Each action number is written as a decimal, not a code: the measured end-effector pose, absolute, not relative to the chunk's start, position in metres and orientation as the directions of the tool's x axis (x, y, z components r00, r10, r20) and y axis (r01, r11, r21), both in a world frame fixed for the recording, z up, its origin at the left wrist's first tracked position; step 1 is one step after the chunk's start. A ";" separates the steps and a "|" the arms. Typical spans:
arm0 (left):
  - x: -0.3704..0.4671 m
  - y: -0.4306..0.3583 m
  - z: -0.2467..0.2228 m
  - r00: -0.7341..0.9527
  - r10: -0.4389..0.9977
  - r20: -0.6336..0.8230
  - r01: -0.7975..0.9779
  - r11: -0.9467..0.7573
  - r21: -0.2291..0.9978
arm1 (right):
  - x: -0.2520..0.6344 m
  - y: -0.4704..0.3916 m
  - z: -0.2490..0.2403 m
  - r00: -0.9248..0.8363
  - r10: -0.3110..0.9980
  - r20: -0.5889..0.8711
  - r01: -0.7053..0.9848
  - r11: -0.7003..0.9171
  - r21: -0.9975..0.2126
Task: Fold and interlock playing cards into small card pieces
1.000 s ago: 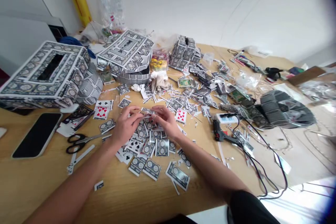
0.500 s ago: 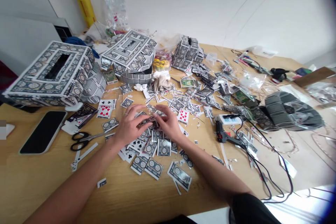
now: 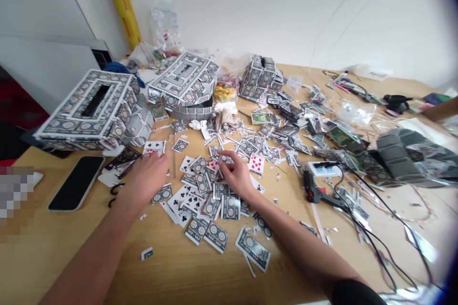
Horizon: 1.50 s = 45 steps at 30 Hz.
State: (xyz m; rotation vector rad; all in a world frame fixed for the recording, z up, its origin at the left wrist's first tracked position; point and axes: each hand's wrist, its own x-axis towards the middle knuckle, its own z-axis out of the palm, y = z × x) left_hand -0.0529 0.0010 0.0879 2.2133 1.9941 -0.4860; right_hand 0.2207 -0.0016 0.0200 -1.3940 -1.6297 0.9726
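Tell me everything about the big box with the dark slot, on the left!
The box is wide, covered in blue-grey and white patterned pieces that look like the backs of playing cards. Its top has a long dark slot framed by pale strips. It sits slot upward at the left of the table, behind the phone. A rounded grey piece is close on its right; I can't tell if they touch. Neither the left hand nor the right hand touches it.
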 end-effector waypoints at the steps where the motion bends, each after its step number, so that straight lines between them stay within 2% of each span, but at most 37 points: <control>1: -0.054 0.001 0.087 0.076 0.938 -0.339 0.985 -0.123 -0.119 | 0.221 -0.002 0.020 -0.109 0.991 0.076 0.396 0.113 -0.911; 4: -0.053 0.000 0.087 0.078 0.923 -0.376 0.986 -0.129 -0.110 | 0.221 -0.002 0.018 -0.122 0.988 0.094 0.336 0.130 -0.933; 7: -0.051 0.000 0.086 0.140 0.940 -0.312 0.986 -0.162 -0.046 | 0.220 -0.003 0.019 -0.152 0.981 0.117 0.234 0.150 -0.961; 11: -0.038 0.001 0.078 0.334 0.943 -0.006 0.921 -0.325 0.215 | 0.216 -0.003 0.027 -0.260 0.966 0.016 0.037 0.027 -0.999; 14: -0.016 -0.001 0.072 0.443 0.873 0.205 0.766 -0.488 0.419 | 0.216 -0.002 0.032 -0.376 0.926 -0.026 -0.097 -0.068 -0.993; 18: 0.014 -0.013 0.067 0.517 0.789 0.331 0.564 -0.606 0.562 | 0.221 0.001 0.031 -0.476 0.879 -0.039 -0.161 -0.131 -0.978; 23: 0.024 -0.018 0.055 0.472 0.770 0.430 0.478 -0.633 0.608 | 0.227 0.006 0.031 -0.472 0.877 -0.092 -0.164 -0.190 -0.968; 30: 0.026 -0.014 0.017 0.307 0.762 0.571 0.435 -0.646 0.628 | 0.225 0.007 0.034 -0.405 0.912 -0.064 -0.097 -0.113 -0.989; 34: 0.029 -0.015 0.006 0.259 0.782 0.567 0.441 -0.618 0.651 | 0.223 0.007 0.029 -0.371 0.926 -0.062 -0.074 -0.096 -0.993; 45: 0.027 -0.014 0.005 0.292 0.785 0.546 0.408 -0.618 0.671 | 0.224 0.010 0.026 -0.345 0.937 -0.061 -0.058 -0.086 -0.995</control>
